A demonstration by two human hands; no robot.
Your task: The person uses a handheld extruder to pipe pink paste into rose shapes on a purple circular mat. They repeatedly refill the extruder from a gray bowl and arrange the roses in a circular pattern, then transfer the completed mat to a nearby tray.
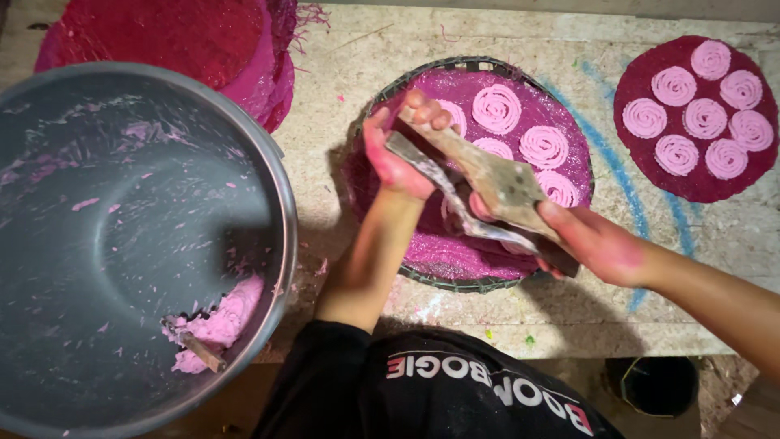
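Where the scene is read from left to right, a large grey metal basin is met first, at the near left; a lump of pink dough is left in its near right corner, with a small stick-like tool lodged in it. Beyond the basin, at the far left, a stack of red and pink mesh discs is laid on the desk.

At the centre, a round woven tray lined with glittering magenta mesh is placed, and pink spiral coils are set on its far half. Above this tray a wooden press with metal arms is held. Its long axis runs diagonally, from far left to near right. The far end is gripped by the left hand, whose fingers are clenched over the wood; the near end is grasped by the right hand, closed around the handle. The press body lies between the two hands, nearer the left, over the tray's near half, where bare mesh is seen. The wood appears worn and pale, the metal dull and smeared pink.

At the far right, a dark red disc carrying seven pink coils is laid.
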